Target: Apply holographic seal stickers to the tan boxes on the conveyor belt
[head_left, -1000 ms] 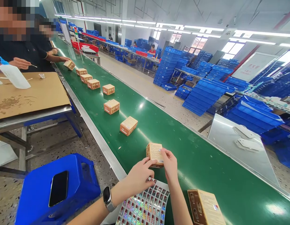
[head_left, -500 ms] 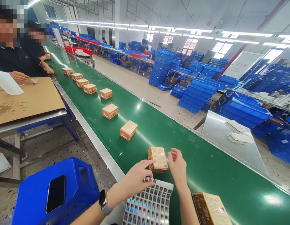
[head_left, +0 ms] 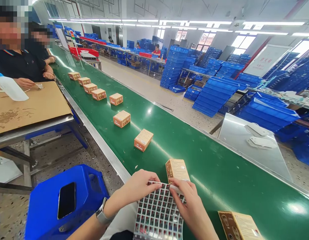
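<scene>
A sheet of small shiny stickers (head_left: 156, 213) hangs between my hands over the near edge of the green conveyor belt. My left hand (head_left: 141, 185) pinches the top edge of the sheet at its left. At the top right corner, my right hand (head_left: 185, 196) has thumb and fingers closed on the sheet. Just beyond my right fingers stands a tan and brown printed carton (head_left: 179, 169), partly covered by them. Another such carton (head_left: 240, 225) sits at the lower right, beside my right forearm. A watch is on my left wrist.
Several more cartons (head_left: 143, 139) sit spaced along the green belt (head_left: 194, 146). At the left is a blue plastic stool (head_left: 46, 206) with a phone (head_left: 66, 200) on it. Two people sit by a cardboard-topped table (head_left: 51, 100). A metal side table (head_left: 234, 140) stands across the belt.
My right hand has moved from beside the carton to the sheet's top edge and now grips it. My left hand has left the carton. The cartons appear shifted right and the view has turned slightly.
</scene>
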The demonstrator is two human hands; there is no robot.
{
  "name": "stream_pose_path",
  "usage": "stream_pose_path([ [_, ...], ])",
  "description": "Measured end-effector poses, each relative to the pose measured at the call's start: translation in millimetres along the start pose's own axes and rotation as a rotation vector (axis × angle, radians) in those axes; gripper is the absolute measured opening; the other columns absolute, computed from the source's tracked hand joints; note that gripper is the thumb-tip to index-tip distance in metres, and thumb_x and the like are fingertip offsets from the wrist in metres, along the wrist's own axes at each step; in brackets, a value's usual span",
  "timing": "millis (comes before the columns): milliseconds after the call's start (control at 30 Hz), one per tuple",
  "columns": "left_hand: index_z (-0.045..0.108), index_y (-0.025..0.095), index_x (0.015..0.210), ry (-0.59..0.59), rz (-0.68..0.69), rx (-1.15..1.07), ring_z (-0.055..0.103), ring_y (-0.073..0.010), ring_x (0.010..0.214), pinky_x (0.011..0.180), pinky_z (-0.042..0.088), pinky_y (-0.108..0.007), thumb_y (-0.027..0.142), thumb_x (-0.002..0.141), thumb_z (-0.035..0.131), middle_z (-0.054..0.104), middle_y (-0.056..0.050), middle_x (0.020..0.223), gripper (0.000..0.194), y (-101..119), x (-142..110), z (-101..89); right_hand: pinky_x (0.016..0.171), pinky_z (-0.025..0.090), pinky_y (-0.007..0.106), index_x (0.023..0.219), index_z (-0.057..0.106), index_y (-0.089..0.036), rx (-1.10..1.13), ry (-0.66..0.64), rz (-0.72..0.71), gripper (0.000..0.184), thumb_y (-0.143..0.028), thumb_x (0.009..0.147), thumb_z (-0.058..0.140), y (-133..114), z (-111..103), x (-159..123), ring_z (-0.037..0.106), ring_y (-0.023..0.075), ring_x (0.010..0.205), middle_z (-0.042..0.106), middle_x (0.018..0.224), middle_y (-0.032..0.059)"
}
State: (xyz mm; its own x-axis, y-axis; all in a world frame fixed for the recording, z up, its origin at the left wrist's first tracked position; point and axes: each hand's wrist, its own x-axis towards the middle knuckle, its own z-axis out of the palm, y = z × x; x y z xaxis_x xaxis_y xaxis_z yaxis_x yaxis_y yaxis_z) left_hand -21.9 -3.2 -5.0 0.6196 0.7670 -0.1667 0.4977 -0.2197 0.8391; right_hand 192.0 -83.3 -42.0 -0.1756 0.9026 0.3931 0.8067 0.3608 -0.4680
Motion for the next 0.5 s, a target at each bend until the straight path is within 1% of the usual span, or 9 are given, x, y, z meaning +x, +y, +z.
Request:
stream_pose_path([
  [133, 0.076, 0.020, 0.085, 0.009, 0.006, 0.049, 0.065, -0.0158, 0.074, 0.070, 0.042, -0.024, 0.033, 0.089, 0.060, 0.076, 0.000, 0.080, 0.021, 0.3, 0.2, 0.9, 0.099, 0.040, 0.041, 0.109, 0.057, -0.024, -0.083, 0.024, -0.147, 0.013, -0.020, 0.097, 0.053, -4.9, 0.2, 6.6, 0.069, 0.0185, 0.087, 0.073, 0.100, 0.0013],
  [200, 0.076, 0.020, 0.083, 0.018, 0.000, 0.048, 0.065, -0.0157, 0.072, 0.068, 0.042, -0.024, 0.034, 0.089, 0.060, 0.076, 0.000, 0.079, 0.022, 0.6, 0.5, 1.3, 0.105, 0.034, 0.042, 0.105, 0.058, -0.024, -0.123, 0.060, -0.179, 0.012, -0.016, 0.097, 0.053, -6.8, 2.4, 9.5, 0.069, 0.0178, 0.090, 0.073, 0.099, 0.0015],
  [267, 0.076, 0.019, 0.081, 0.042, -0.019, 0.018, 0.065, -0.0162, 0.073, 0.066, 0.042, -0.024, 0.035, 0.089, 0.060, 0.076, 0.000, 0.077, 0.023, -0.7, 1.0, 0.6, 0.106, 0.032, 0.042, 0.105, 0.059, -0.024, -0.133, 0.106, -0.194, 0.015, -0.013, 0.095, 0.054, -6.9, 5.0, 10.4, 0.069, 0.0185, 0.096, 0.073, 0.103, 0.0028],
  [300, 0.075, 0.019, 0.081, 0.052, -0.030, -0.006, 0.065, -0.0165, 0.073, 0.065, 0.043, -0.024, 0.036, 0.088, 0.060, 0.075, -0.001, 0.077, 0.024, -2.4, 1.4, -0.4, 0.106, 0.034, 0.043, 0.104, 0.060, -0.025, -0.113, 0.119, -0.188, 0.015, -0.013, 0.095, 0.055, -6.3, 6.2, 10.3, 0.068, 0.0193, 0.099, 0.073, 0.105, 0.0033],
  [367, 0.075, 0.018, 0.080, 0.077, -0.049, -0.052, 0.065, -0.0176, 0.074, 0.067, 0.045, -0.025, 0.037, 0.088, 0.061, 0.074, -0.002, 0.078, 0.024, -8.5, 2.9, -3.7, 0.103, 0.039, 0.043, 0.099, 0.063, -0.026, -0.013, 0.100, -0.128, 0.013, -0.016, 0.094, 0.056, -4.3, 7.2, 9.7, 0.066, 0.0216, 0.106, 0.072, 0.110, 0.0044],
  [400, 0.075, 0.019, 0.079, 0.096, -0.042, -0.068, 0.066, -0.0188, 0.079, 0.070, 0.048, -0.027, 0.037, 0.088, 0.062, 0.075, -0.003, 0.083, 0.024, -13.1, 4.2, -6.0, 0.100, 0.043, 0.043, 0.096, 0.064, -0.026, 0.061, 0.072, -0.069, 0.010, -0.020, 0.093, 0.057, -3.0, 6.9, 9.8, 0.065, 0.0230, 0.109, 0.071, 0.113, 0.0053],
  [433, 0.074, 0.019, 0.079, 0.122, -0.018, -0.071, 0.066, -0.0210, 0.089, 0.077, 0.050, -0.029, 0.036, 0.087, 0.063, 0.076, -0.004, 0.093, 0.022, -18.7, 6.3, -8.7, 0.098, 0.046, 0.043, 0.093, 0.065, -0.026, 0.144, 0.049, 0.016, 0.008, -0.024, 0.093, 0.058, -1.3, 6.2, 10.6, 0.063, 0.0245, 0.112, 0.070, 0.116, 0.0062],
  [467, 0.074, 0.020, 0.078, 0.158, 0.018, -0.057, 0.064, -0.0241, 0.104, 0.087, 0.050, -0.033, 0.035, 0.087, 0.064, 0.074, -0.006, 0.108, 0.020, -25.3, 9.0, -11.6, 0.097, 0.048, 0.043, 0.090, 0.066, -0.026, 0.236, 0.042, 0.113, 0.008, -0.029, 0.093, 0.059, 0.6, 5.2, 12.4, 0.062, 0.0258, 0.115, 0.069, 0.120, 0.0073],
  [500, 0.074, 0.021, 0.077, 0.200, 0.055, -0.031, 0.056, -0.0279, 0.121, 0.099, 0.046, -0.039, 0.033, 0.086, 0.065, 0.068, -0.006, 0.127, 0.018, -32.5, 12.6, -14.7, 0.096, 0.049, 0.044, 0.089, 0.066, -0.026, 0.338, 0.051, 0.218, 0.011, -0.034, 0.092, 0.060, 2.7, 4.0, 15.5, 0.062, 0.0270, 0.116, 0.068, 0.123, 0.0084],
])
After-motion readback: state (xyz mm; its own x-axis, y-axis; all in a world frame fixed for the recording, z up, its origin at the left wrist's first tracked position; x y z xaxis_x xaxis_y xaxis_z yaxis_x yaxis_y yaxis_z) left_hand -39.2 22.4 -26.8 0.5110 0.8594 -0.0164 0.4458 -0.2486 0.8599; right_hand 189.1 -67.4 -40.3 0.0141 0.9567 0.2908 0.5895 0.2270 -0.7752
